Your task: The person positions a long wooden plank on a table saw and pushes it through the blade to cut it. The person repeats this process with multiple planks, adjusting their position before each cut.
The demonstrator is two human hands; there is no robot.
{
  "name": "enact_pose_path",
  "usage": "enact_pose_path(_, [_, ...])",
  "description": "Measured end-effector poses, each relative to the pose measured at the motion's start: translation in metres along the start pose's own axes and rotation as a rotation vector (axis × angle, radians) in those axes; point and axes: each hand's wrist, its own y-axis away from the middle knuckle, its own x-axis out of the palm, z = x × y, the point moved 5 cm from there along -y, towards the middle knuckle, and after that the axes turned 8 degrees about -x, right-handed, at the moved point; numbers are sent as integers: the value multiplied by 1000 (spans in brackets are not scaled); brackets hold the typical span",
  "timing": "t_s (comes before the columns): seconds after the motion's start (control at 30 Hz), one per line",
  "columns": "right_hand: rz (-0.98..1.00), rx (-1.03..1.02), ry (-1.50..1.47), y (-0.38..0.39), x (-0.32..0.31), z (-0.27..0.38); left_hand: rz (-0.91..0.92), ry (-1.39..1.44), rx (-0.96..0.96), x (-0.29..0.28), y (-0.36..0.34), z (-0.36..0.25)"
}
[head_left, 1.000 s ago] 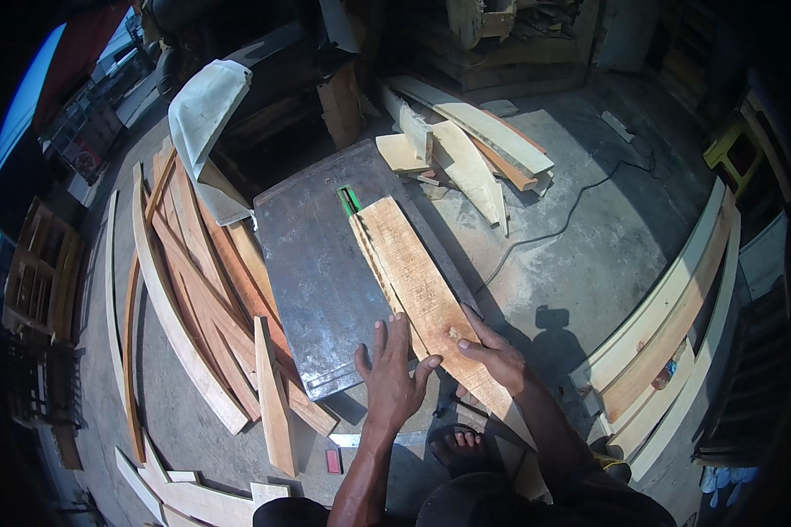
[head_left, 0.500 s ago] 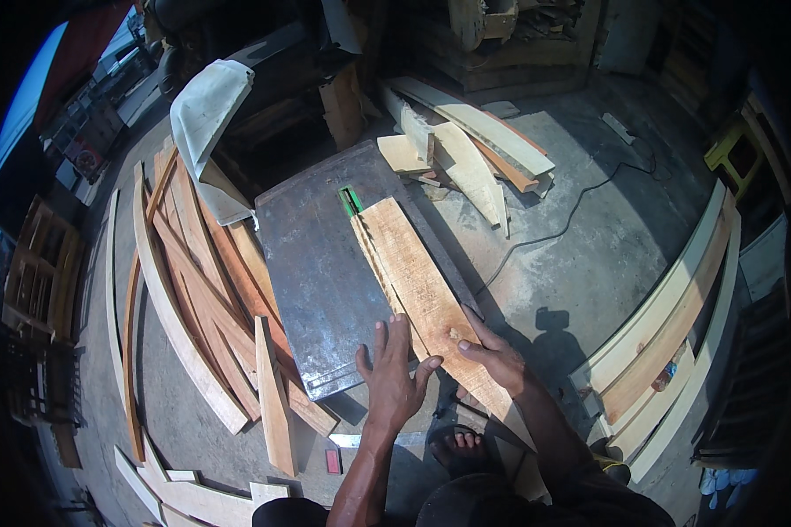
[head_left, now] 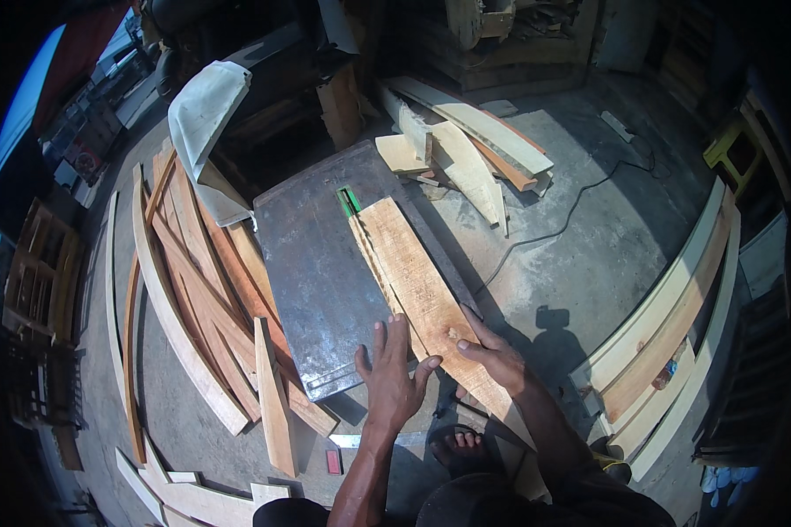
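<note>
A pale, rough wooden board (head_left: 417,268) lies lengthwise on a dark metal saw table (head_left: 303,263). Along its left side runs a thin strip (head_left: 380,268), split from it by a narrow cut line. Just past the board's far end is a green-edged slot (head_left: 349,201) in the tabletop; the blade itself I cannot make out. My right hand (head_left: 498,358) grips the board's right edge near the close end, thumb on top. My left hand (head_left: 394,367) is open, fingers spread at the strip's near part, thumb tip touching the board's left edge.
Long planks (head_left: 206,299) are piled on the floor to the left, with a white cover (head_left: 206,123) behind them. Offcuts (head_left: 466,167) lie beyond the table. A black cable (head_left: 545,237) crosses the concrete on the right, near more planks (head_left: 650,378). My bare foot (head_left: 461,448) is below the board.
</note>
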Motion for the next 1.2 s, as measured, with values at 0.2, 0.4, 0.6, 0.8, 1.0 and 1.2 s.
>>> enact_pose_path(0.2, [26, 59, 15, 2, -1, 3, 6, -4, -6, 0, 0, 0])
enact_pose_path(0.4, [35, -11, -2, -2, 0, 2, 21, -25, -8, 0, 0, 0])
enact_pose_path(0.6, [33, -4, -3, -1, 1, 5, 10, -35, 1, 0, 0, -1])
enact_pose_path(0.8, [36, 67, -9, 3, 1, 8, 4, -26, -10, 1, -1, 1])
enact_pose_path(1.0, [26, 21, -16, -2, 0, 1, -3, -10, -17, 1, -1, 1])
enact_pose_path(1.2, [25, 31, 26, -1, -3, -3, -2, -3, -9, -1, -1, 0])
